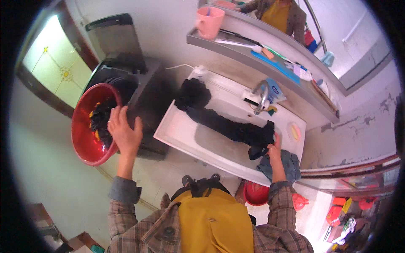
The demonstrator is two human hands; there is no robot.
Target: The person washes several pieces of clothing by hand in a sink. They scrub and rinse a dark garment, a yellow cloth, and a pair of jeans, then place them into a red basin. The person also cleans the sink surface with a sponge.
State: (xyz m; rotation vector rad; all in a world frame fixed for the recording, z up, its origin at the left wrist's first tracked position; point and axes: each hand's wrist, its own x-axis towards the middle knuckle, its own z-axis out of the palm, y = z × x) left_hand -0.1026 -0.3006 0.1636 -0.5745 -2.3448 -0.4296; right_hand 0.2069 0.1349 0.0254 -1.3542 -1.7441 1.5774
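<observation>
My right hand (275, 153) grips one end of a long black cloth garment (234, 128). The garment stretches across the white sink (177, 132), its bunched far end lying on the sink's back left corner. Beside my right wrist, a grey-blue cloth (289, 164) hangs over the sink's front right edge. My left hand (125, 131) has its fingers apart at the right rim of a red plastic basin (80, 136); whether it touches the rim I cannot tell. Inside the tilted basin lies dark cloth (102, 120) with yellow-orange parts.
A dark top-loading washing machine (152, 95) with its lid (114, 38) raised stands left of the sink. The chrome faucet (262, 98) rises at the back. A shelf (227, 47) above holds a pink mug (209, 22) and toothbrushes. Another red basin (256, 193) sits below the sink.
</observation>
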